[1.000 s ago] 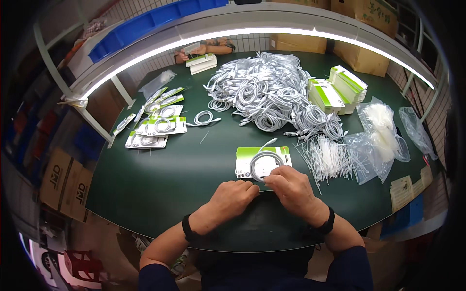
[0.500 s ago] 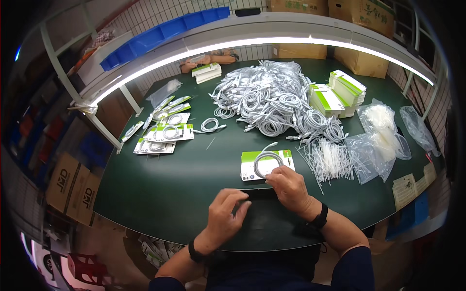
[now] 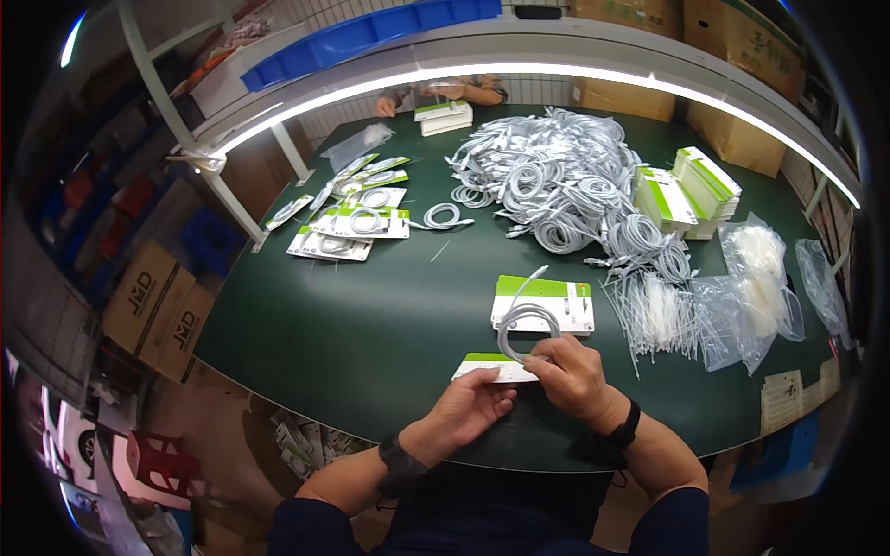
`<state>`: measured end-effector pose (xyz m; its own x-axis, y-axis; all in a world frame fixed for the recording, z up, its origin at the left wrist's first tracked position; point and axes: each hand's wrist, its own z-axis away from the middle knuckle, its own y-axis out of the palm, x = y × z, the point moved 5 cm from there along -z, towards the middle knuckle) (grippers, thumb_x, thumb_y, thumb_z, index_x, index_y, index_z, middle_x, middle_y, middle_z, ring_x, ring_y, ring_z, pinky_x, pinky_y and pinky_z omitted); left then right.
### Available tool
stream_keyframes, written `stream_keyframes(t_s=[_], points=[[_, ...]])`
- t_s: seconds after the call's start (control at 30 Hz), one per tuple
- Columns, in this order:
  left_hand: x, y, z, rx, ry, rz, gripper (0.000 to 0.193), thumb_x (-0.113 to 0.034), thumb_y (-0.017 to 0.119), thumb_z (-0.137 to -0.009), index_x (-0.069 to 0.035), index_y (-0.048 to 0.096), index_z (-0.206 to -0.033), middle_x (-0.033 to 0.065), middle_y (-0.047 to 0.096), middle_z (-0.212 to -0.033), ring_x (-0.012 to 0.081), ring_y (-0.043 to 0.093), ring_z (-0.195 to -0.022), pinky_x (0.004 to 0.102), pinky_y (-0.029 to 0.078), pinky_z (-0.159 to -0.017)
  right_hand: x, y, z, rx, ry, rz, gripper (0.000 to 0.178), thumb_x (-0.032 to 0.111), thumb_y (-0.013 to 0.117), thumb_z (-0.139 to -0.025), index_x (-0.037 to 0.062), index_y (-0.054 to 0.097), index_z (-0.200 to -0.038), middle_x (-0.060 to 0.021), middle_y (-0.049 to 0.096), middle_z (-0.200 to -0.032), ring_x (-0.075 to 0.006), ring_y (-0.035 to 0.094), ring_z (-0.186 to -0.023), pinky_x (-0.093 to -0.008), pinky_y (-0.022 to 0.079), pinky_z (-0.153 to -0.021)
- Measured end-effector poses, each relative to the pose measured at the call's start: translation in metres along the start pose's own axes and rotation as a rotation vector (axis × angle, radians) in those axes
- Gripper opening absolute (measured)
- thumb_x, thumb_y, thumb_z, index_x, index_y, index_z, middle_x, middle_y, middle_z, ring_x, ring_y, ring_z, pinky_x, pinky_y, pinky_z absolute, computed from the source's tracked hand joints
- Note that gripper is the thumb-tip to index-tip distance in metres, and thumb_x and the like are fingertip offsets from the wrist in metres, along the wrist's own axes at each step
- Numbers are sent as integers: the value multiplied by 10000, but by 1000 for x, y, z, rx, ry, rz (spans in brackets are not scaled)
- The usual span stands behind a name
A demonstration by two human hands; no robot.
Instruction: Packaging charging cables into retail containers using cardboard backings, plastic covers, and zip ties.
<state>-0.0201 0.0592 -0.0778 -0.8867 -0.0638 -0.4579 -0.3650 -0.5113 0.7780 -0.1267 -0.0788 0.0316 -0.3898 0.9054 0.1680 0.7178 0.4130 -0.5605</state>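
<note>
My left hand [image 3: 466, 408] pinches the near edge of a green-and-white packaging card [image 3: 484, 362], held low over the near part of the table. My right hand [image 3: 577, 377] is closed on a coiled grey cable [image 3: 503, 331], just above the card's right end. One plug end of the coil sticks up and away from me. Right behind the coil lies a small stack of the same cards [image 3: 567, 306]. To its right, loose white cable ties [image 3: 660, 318] are spread in a bundle.
A large heap of coiled cables [image 3: 556, 176] fills the far middle. Packed cards with cables [image 3: 357, 222] lie at left, near a single coil [image 3: 441, 217]. Card stacks [image 3: 691, 195] and plastic bags [image 3: 756, 296] stand at right. Across the table are another person's hands [image 3: 445, 91].
My left hand, empty before, now holds a card. My right hand has lifted the cable coil off the card stack and toward me. The view has shifted, too.
</note>
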Motion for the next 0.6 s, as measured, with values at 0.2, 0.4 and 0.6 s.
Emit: stream_keyframes(t_s=[0.2, 0.4, 0.6], points=[[6, 13, 5, -36, -2, -10, 266, -125, 621, -1021, -26, 574, -1263, 112, 691, -1104, 194, 664, -849, 292, 551, -708, -2, -25, -1, -94, 68, -135, 228, -65, 694, -838, 58, 674, -1029, -106, 662, -912, -210, 617, -696, -299, 507, -563], [-44, 65, -19, 132, 170, -400, 211, -59, 627, -1018, 33, 603, -1206, 132, 710, -1038, 177, 688, -773, 293, 582, -628, -68, -73, 38, -330, 571, -293, 215, -110, 584, -969, 56, 573, -1106, -136, 617, -1058, -117, 543, -777, -247, 489, -671], [-79, 82, -80, 120, 217, -607, 237, -75, 654, -1011, 88, 641, -1183, 163, 736, -1027, 200, 722, -766, 300, 601, -653, -103, -82, 25, -340, 444, -168, 232, -95, 665, -947, 53, 610, -1116, -147, 644, -1074, -169, 595, -891, -281, 509, -767]])
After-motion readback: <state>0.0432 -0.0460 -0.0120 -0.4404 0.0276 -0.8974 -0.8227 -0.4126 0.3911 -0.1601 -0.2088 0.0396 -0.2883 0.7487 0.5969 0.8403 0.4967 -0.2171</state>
